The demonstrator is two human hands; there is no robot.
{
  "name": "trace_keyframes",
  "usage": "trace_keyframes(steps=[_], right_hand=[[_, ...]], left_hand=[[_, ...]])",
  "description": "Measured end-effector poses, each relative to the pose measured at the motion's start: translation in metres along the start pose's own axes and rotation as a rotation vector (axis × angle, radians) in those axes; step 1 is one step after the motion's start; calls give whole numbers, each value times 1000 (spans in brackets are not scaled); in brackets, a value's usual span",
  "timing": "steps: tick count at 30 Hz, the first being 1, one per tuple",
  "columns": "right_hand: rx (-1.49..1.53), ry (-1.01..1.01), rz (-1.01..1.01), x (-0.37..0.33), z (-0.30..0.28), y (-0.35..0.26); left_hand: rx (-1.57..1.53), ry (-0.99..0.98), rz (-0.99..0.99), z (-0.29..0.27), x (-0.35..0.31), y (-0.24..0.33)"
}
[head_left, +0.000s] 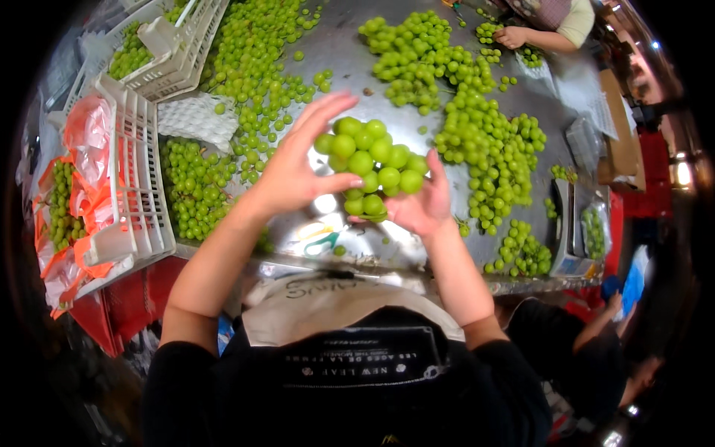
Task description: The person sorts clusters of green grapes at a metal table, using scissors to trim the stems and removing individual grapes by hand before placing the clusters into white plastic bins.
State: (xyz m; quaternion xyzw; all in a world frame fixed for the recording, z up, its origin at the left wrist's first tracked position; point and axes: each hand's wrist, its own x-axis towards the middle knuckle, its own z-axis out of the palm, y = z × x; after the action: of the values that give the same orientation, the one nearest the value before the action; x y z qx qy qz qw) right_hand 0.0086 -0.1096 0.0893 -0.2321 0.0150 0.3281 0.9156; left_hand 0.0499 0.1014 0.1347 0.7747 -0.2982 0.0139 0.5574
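Observation:
A bunch of green grapes (pixel 376 160) is held up in front of me over the metal table. My right hand (pixel 423 208) cradles it from below and from its right side, with part of the fingers hidden behind the grapes. On the left side my left hand (pixel 302 160) has its fingers stretched out and spread beside the bunch. Its thumb lies against the grapes. Below the bunch, near the table's front edge, lie scissors with green handles (pixel 322 243), close to a loose grape (pixel 339 250).
Grape bunches (pixel 484 141) cover the table's right side; loose grapes (pixel 257 74) spread over the left. White crates (pixel 141 164) stand at left, beside a white foam sheet (pixel 197 119). A scale (pixel 572 249) holds packed grapes at right. Another person's hand (pixel 512 37) works at the far right.

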Motion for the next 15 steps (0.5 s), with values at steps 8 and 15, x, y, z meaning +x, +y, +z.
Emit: trace_keyframes(steps=[8, 15], right_hand=[[91, -56, -28, -11, 19, 11], [208, -139, -6, -13, 22, 20]], left_hand=[[171, 232, 418, -4, -7, 17], [354, 385, 405, -32, -14, 23]])
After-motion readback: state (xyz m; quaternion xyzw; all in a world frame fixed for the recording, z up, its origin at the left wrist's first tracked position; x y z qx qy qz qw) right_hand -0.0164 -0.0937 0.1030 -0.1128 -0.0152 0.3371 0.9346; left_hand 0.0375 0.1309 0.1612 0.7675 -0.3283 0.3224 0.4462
